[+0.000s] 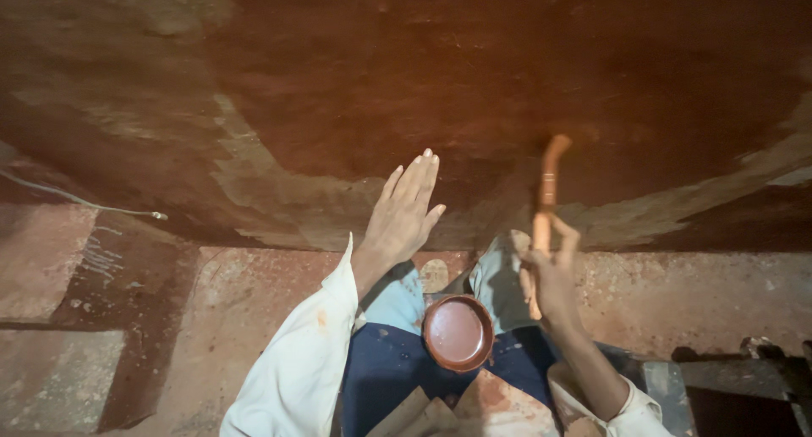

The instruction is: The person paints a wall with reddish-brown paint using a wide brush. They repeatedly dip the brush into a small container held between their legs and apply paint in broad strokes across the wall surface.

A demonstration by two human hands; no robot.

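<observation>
My left hand (404,210) rests flat with fingers spread against a dark reddish-brown wall (474,73). My right hand (551,276) grips the pale handle of a paintbrush (548,183); its bristles, wet with red-brown paint, press on the wall near the edge of the freshly coated area. A round bowl (458,331) of red-brown paint sits in my lap between my knees. Both arms wear white sleeves.
The lower wall (279,196) shows a paler, unpainted band. A thin wire (80,202) runs along the wall at left. The stained floor (245,318) lies below. Dark objects (744,378) sit at lower right.
</observation>
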